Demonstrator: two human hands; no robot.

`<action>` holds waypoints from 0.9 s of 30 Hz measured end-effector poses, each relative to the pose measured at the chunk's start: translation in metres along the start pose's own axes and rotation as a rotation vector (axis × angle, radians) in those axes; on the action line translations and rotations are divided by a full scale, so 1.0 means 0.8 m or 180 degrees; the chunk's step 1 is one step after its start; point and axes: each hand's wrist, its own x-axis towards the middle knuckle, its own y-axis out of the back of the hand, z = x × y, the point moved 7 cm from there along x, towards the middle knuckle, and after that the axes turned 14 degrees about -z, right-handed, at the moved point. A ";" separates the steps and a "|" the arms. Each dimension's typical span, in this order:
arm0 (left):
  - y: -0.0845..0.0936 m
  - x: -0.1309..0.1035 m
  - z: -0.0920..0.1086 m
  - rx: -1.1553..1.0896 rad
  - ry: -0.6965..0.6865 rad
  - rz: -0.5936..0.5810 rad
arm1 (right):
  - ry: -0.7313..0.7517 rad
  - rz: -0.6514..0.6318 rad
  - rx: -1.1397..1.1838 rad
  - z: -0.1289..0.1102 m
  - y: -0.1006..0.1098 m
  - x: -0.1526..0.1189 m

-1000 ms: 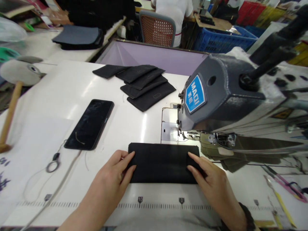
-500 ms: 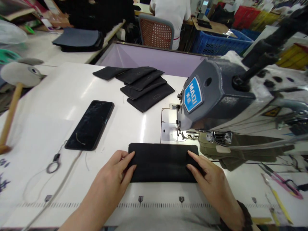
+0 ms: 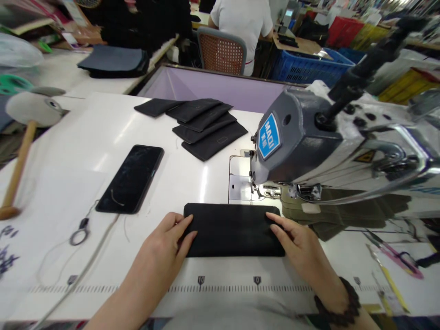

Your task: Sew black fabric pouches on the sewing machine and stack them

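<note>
A flat black fabric piece (image 3: 232, 231), rectangular with folded edges, lies on the white table just in front of the sewing machine (image 3: 295, 137). My left hand (image 3: 170, 238) pinches its left end, thumb and forefinger on top and the other fingers curled behind. At the right end my right hand (image 3: 297, 243) grips it the same way, with a dark beaded bracelet on the wrist. The machine's presser foot (image 3: 270, 191) is just beyond the piece's far right edge, apart from it. Farther back, several similar black pieces (image 3: 215, 140) lie overlapping in a fan.
A smartphone (image 3: 132, 178) with a cable lies on the left, near a ring strap (image 3: 79, 236) and a wooden-handled mallet (image 3: 20, 169). Olive fabric pieces (image 3: 347, 208) and pink-handled scissors (image 3: 398, 259) are at the right. Beyond the table a person (image 3: 237, 23) sits by a blue crate (image 3: 305, 66).
My right hand has shifted slightly on the fabric piece's right end, its thumb a little higher. The fabric piece stays nearly in place. The camera view has moved slightly.
</note>
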 end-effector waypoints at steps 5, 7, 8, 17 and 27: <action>0.001 -0.001 0.006 0.0412 0.0013 0.0056 | -0.0015 0.0060 -0.0008 -0.003 0.001 0.000; 0.004 -0.002 0.016 0.0680 -0.0233 0.0177 | -0.0006 0.0119 -0.0088 -0.007 0.001 0.000; 0.004 -0.002 0.023 0.0807 -0.0448 0.0168 | -0.0001 0.0145 -0.0144 -0.009 0.000 0.000; -0.015 0.010 0.056 0.1306 -0.0958 -0.0487 | 0.0076 0.0301 -0.0819 -0.023 -0.004 -0.004; -0.042 0.026 0.097 0.1806 -0.1115 -0.0601 | 0.1089 0.0855 -0.2296 -0.072 -0.018 -0.014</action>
